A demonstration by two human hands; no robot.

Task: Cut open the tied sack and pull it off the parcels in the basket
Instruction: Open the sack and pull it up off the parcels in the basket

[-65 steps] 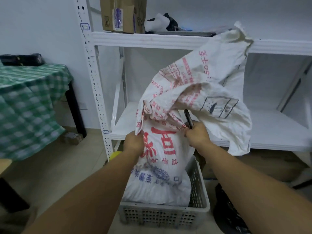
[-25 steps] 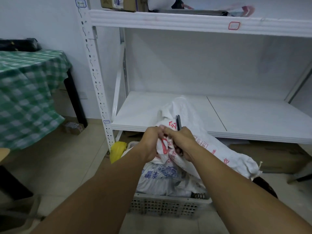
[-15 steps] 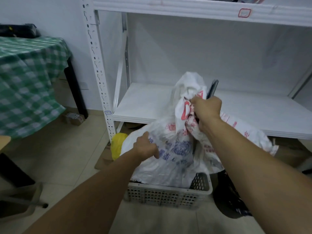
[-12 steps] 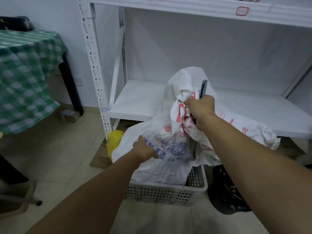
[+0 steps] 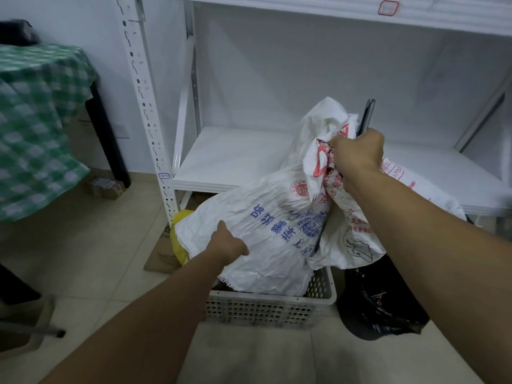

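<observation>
A white woven sack (image 5: 277,225) with blue and red print hangs over the grey perforated basket (image 5: 266,309) on the floor. My left hand (image 5: 228,245) grips the sack's lower left side. My right hand (image 5: 357,153) is raised and bunches the sack's upper part, and it also holds a dark cutter (image 5: 367,115) that sticks up above the fist. The sack's frayed bottom edge hangs just above the basket rim. Dark contents show under that edge, but the parcels are mostly hidden.
A white metal shelf rack (image 5: 235,159) stands right behind the basket. A black bag (image 5: 379,300) lies on the floor at the right. A yellow bag (image 5: 177,239) and cardboard sit left of the basket. A table with a green checked cloth (image 5: 36,128) stands at the left.
Both hands gripped the sack together at first. My right hand then lifted the bunched top, my left took the lower side, and the sack has risen and tilted out of the basket.
</observation>
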